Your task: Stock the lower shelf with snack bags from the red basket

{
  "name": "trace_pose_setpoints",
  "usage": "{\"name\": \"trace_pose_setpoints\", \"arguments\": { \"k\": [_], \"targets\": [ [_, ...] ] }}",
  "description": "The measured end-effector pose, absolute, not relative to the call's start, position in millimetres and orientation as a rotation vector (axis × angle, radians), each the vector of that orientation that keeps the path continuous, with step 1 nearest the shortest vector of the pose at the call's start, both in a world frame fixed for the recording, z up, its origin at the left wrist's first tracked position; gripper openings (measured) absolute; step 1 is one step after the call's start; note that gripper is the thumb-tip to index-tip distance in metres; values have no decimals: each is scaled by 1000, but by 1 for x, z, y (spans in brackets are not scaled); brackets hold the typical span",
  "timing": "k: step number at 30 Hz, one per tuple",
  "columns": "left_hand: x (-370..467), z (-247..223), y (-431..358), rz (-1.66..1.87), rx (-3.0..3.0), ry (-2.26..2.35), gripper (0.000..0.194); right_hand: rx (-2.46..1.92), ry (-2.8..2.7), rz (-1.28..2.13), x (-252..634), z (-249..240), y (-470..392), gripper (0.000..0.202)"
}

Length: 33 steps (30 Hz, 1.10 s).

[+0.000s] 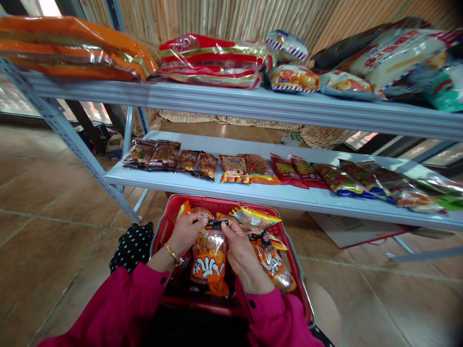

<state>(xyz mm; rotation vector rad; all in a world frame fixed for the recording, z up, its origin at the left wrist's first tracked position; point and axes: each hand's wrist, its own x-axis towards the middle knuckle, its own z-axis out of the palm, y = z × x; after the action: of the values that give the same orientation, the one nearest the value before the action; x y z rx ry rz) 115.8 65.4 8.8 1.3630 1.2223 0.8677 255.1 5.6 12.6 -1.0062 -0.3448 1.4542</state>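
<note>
An orange snack bag (209,265) with a clear window and a black top edge hangs over the red basket (289,241). My left hand (187,234) pinches the bag's top edge at its left end. At the right end of that edge, the fingers of my right hand (238,246) are closed on the same bag. Another orange bag (273,262) lies in the basket to the right, below a yellow-edged clear bag (255,217). More orange packaging shows behind my left hand, partly hidden by it.
A light blue shelf rack (217,190) stands just beyond the basket. Its lower level holds a row of snack packets (234,168); larger red bags (213,53) and an orange bag (72,48) lie on the upper level. Cardboard (350,229) leans beneath.
</note>
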Motion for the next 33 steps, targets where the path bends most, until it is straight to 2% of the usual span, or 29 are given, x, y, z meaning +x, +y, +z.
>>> {"name": "trace_pose_setpoints", "arguments": {
  "k": [9, 12, 18, 30, 33],
  "targets": [
    [127, 16, 52, 906, 858, 1064, 28, -990, -224, 1449, 247, 19, 5, 30],
    [126, 16, 53, 887, 860, 1063, 28, -994, -200, 1448, 248, 18, 5, 27],
    [125, 12, 57, 903, 1040, 1098, 27, -1021, -231, 1472, 249, 17, 6, 34],
    [130, 19, 46, 914, 914, 979, 31, -1096, -152, 1391, 252, 15, 9, 40],
    [128, 23, 42, 961, 904, 915, 44, -1085, -115, 1348, 261, 12, 12, 41]
  ]
}}
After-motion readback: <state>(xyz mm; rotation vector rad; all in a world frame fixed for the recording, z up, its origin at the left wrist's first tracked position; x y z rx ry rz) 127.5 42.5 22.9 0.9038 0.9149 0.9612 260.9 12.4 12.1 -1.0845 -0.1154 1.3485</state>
